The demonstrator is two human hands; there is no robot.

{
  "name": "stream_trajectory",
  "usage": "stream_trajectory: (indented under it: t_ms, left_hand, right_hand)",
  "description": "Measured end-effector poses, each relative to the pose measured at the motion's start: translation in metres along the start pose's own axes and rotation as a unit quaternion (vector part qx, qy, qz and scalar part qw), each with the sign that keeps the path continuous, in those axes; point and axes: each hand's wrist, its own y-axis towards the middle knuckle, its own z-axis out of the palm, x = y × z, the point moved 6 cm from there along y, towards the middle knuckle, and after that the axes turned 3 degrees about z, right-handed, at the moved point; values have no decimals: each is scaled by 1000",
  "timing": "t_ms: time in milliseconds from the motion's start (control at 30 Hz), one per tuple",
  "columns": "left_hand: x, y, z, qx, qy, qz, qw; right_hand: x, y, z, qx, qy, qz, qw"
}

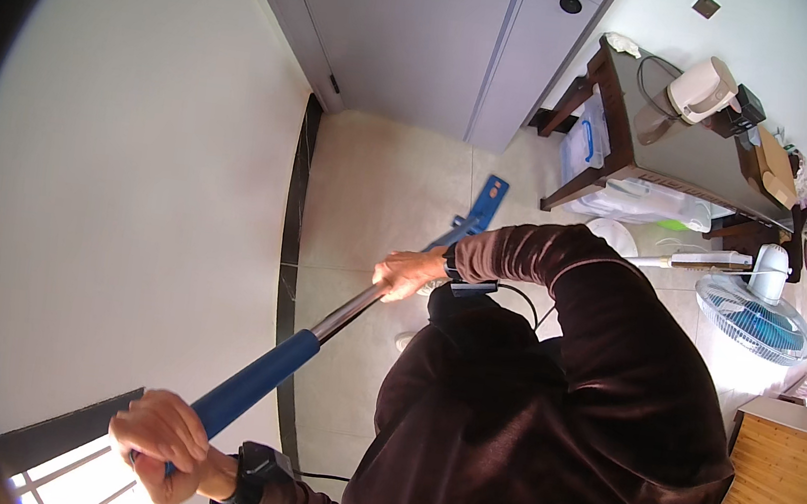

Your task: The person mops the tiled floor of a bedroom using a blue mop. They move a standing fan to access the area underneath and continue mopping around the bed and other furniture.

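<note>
A flat mop with a blue head point(488, 200) and a metal pole point(350, 313) runs diagonally across the view, its head on the tiled floor near the grey door. My left hand point(162, 443) is closed around the top end of the pole's blue grip sleeve point(256, 379), at the lower left. Further down, my right hand point(408, 274) grips the pole where the metal part meets the lower blue part. Both wrists carry dark bands. My brown sleeves and torso hide part of the floor; the underside of the mop head cannot be seen.
A pale wall point(134, 166) with dark skirting stands at the left, a grey door point(415, 34) at the top. At the right are a dark wooden table point(694, 163) bearing a kettle point(703, 90), plastic bins underneath, a standing fan point(754, 318) and a wooden surface point(787, 480).
</note>
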Motion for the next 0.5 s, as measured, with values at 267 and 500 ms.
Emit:
stream_trajectory:
  t_ms: [267, 500]
  left_hand:
    - [23, 13, 37, 34, -71, -35, 996]
    - [27, 64, 119, 152, -197, -39, 968]
  right_hand:
    - [-197, -119, -241, -247, -112, 96, 958]
    - [-282, -399, -548, -692, -190, 414, 560]
